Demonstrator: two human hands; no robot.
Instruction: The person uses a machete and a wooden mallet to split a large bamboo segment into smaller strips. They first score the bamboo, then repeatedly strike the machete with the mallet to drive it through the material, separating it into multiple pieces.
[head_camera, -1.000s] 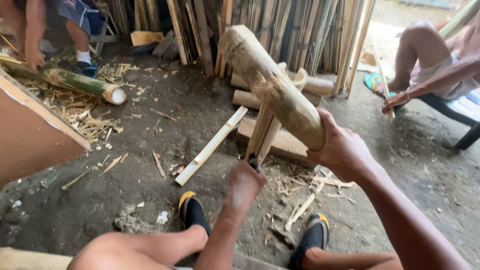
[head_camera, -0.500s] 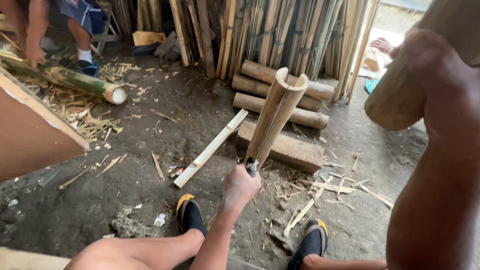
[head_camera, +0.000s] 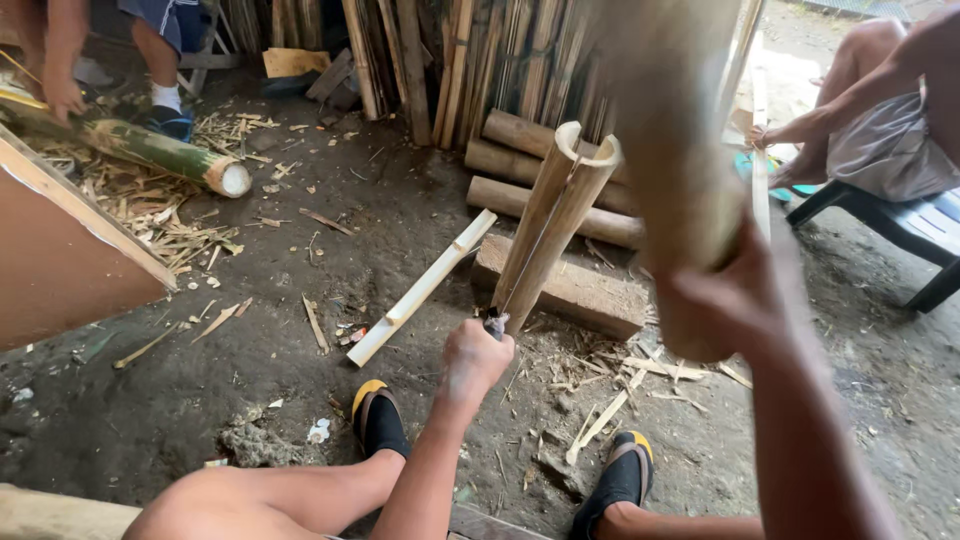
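Observation:
A short bamboo tube (head_camera: 555, 215) stands tilted on a wooden block (head_camera: 590, 295), split open at its top end. A knife sits in that split, its handle (head_camera: 494, 323) low by the block. My left hand (head_camera: 475, 362) is shut on the handle. My right hand (head_camera: 730, 300) grips a thick bamboo club (head_camera: 670, 130), held up blurred just right of the tube's top and not touching it.
A split bamboo strip (head_camera: 420, 290) lies left of the block, with bamboo logs (head_camera: 520, 150) and upright slats behind. Another person holds a green bamboo pole (head_camera: 150, 155) at far left. Someone sits on a dark chair (head_camera: 900, 225) at right. My feet (head_camera: 380, 420) rest on chip-strewn dirt.
The club lay on the tube's top a second ago, then swung up to the right. It has now come back left, close to the tube. My left hand stayed on the knife.

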